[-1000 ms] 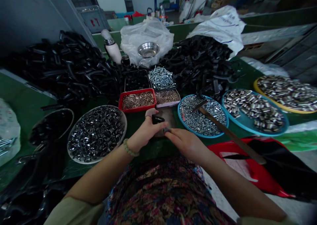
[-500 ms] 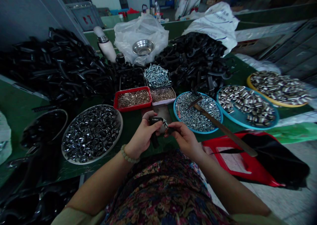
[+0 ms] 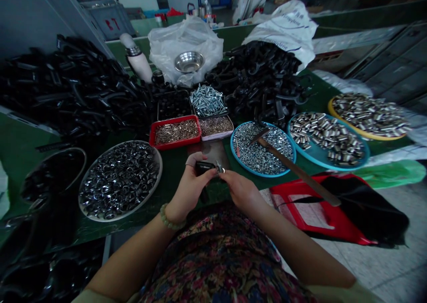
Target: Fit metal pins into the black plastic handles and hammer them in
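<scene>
My left hand (image 3: 187, 186), with a bead bracelet at the wrist, grips a black plastic part (image 3: 204, 165) with pale lettering. At that part's right end shows a small shiny metal piece (image 3: 219, 167). My right hand (image 3: 243, 192) meets it there, thumb and fingertips pinched on the metal piece; what else they may hold is hidden. Just beyond my hands lies a flat dark plate (image 3: 214, 151), then a red tray (image 3: 152, 139) of small metal pins and a white tray (image 3: 216, 136) of tiny parts.
A hammer (image 3: 296, 172) lies across a blue tray (image 3: 234, 156) of small metal parts. Left stands a round tray of dark rings (image 3: 122, 178). Metal sleeves (image 3: 345, 154) fill trays at right. Black parts (image 3: 83, 89) are heaped behind, near a metal bowl (image 3: 189, 62). A red-and-black bag (image 3: 283, 190) lies at right.
My right hand has moved left, closer to my left hand, and its fingers now close over the metal end. The dark piece seen at its fingertips is now hidden. The view has shifted slightly.
</scene>
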Demonstrator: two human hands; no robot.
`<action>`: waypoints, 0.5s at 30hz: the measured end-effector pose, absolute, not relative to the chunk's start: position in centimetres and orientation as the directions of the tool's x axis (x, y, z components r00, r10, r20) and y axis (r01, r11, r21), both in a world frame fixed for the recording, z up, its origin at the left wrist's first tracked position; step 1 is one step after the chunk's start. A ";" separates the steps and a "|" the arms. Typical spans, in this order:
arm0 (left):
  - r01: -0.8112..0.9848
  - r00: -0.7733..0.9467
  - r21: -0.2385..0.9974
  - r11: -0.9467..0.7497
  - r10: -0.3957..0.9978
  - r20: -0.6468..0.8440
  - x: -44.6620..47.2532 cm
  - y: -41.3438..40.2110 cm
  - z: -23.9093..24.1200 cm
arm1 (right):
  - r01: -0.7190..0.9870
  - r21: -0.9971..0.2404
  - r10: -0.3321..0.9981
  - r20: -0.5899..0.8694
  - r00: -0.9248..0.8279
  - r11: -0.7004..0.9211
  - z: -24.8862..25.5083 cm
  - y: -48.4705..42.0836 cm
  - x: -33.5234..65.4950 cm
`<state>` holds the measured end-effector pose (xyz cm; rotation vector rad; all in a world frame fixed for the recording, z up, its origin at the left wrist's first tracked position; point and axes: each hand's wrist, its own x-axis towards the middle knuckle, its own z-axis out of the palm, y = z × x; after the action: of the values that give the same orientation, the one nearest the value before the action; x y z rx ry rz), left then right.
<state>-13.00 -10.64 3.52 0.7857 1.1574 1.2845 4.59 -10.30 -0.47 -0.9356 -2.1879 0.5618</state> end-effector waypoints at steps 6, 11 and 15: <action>-0.369 0.021 0.888 0.274 0.958 -0.287 -12.6 -10.7 3.4 | 0.241 -0.874 0.848 0.286 -0.445 0.422 -0.3 -11.5 3.8; -0.256 0.178 0.911 0.323 0.942 -0.284 -13.6 -10.7 3.7 | 0.044 -0.982 0.855 0.139 -0.500 0.185 0.5 -11.0 4.8; -0.011 0.310 0.965 0.263 0.918 -0.247 -15.0 -10.7 4.2 | 0.070 -0.983 0.766 0.086 -0.638 0.169 1.3 -10.0 5.9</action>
<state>-15.01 -10.67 4.19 1.1122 1.0564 0.8192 5.87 -10.02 1.34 -0.7889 -1.8581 1.5143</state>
